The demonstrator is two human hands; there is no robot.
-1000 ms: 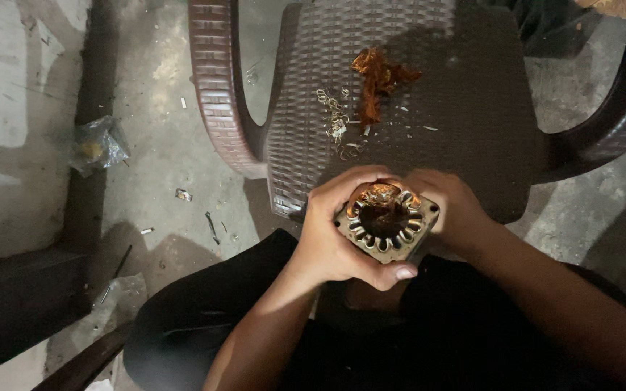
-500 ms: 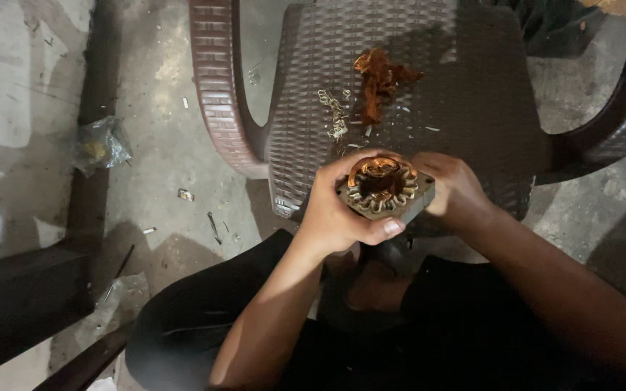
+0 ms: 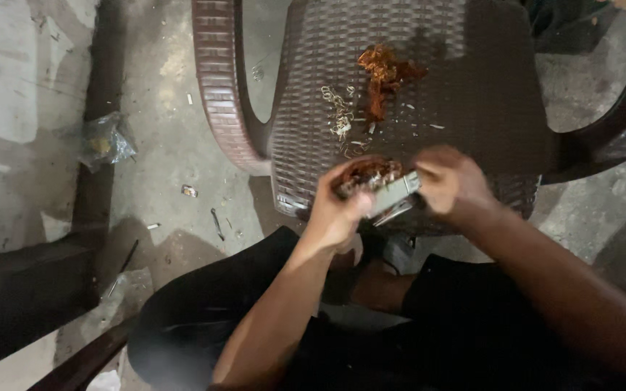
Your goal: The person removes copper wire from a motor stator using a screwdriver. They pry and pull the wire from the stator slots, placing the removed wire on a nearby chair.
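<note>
Item: metal stator core point(image 3: 384, 190) with copper windings, tilted. I grip it with left hand point(image 3: 340, 206) at 9 o'clock, right hand point(image 3: 449, 182) at 3, both closed around it.

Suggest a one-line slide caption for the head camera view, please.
Both hands, left hand and right hand, grip a ring-shaped motor stator tilted on edge above a brown woven chair strewn with copper wire scraps.

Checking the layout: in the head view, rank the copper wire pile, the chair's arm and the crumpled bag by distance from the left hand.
1. Copper wire pile, on the seat just beyond the left hand.
2. Chair's arm, farther to its left.
3. Crumpled bag, on the floor, far left.
</note>
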